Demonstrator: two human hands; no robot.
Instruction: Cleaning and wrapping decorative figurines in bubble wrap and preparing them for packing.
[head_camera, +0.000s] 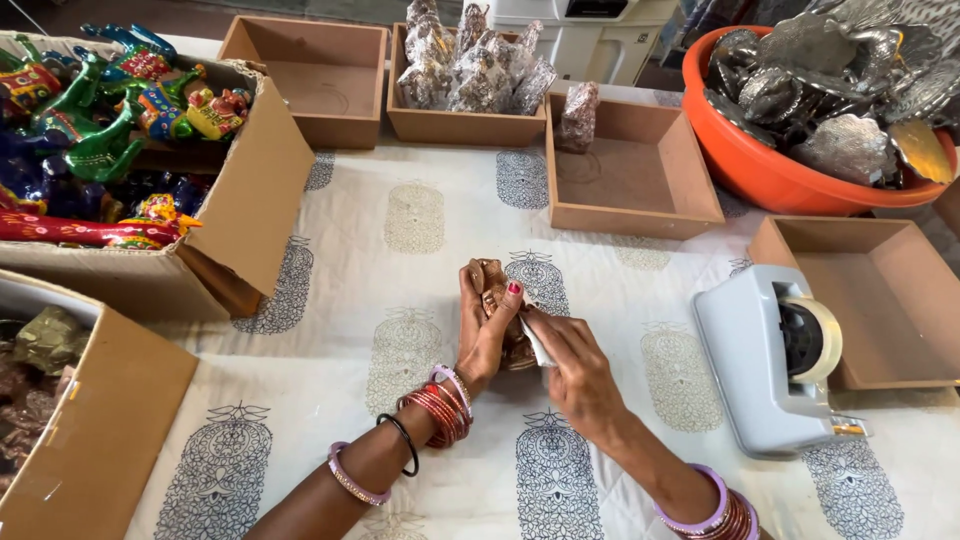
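Left hand (487, 325) clamped around brown figurine (497, 300); right hand (577, 370) pinches, seemingly, tape piece (538, 345).

A brown cardboard carton (250, 200) stands open at the upper left, packed with bright painted figurines (green, blue, red). A second cardboard carton (100, 430) sits at the lower left edge. Four shallow square brown boxes line the back and right: an empty one (310, 75), one (460, 125) with film-wrapped pieces, another (640, 170), and one (880, 300) beside the tape dispenser
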